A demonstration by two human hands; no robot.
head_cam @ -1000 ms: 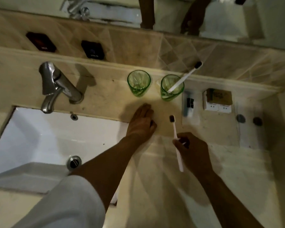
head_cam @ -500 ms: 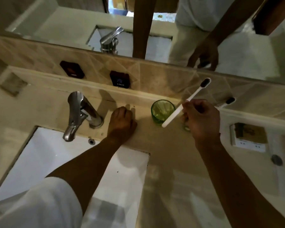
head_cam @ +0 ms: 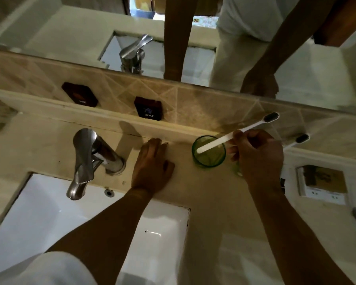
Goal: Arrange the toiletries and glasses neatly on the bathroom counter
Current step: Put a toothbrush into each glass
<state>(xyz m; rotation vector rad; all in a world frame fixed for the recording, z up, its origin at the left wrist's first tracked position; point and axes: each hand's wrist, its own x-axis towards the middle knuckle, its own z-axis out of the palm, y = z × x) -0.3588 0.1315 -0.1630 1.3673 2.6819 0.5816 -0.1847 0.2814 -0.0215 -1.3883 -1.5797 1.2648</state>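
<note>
Toothbrush [head_cam: 234, 134] in our right hand [head_cam: 257, 159]: we grip the white handle between fingers and thumb, its dark bristles up and to the right, its lower end over the mouth of the green glass [head_cam: 209, 151]. We cannot tell whether the handle tip touches the inside of the glass. That glass stands upright on the beige counter [head_cam: 210, 202], close to the back ledge and just left of our right hand. A second green glass [head_cam: 237, 169] is mostly hidden behind that hand, only a sliver of it showing; a second toothbrush [head_cam: 296, 140] pokes out to the right, dark head up. Our left hand [head_cam: 152, 167] lies flat on the counter with fingers spread loosely, holding nothing, between the steel tap [head_cam: 88, 159] and the first glass. Below it is the white sink [head_cam: 49, 219]. Farther right on the counter sits a small box [head_cam: 323, 184], well apart from the glasses.
</note>
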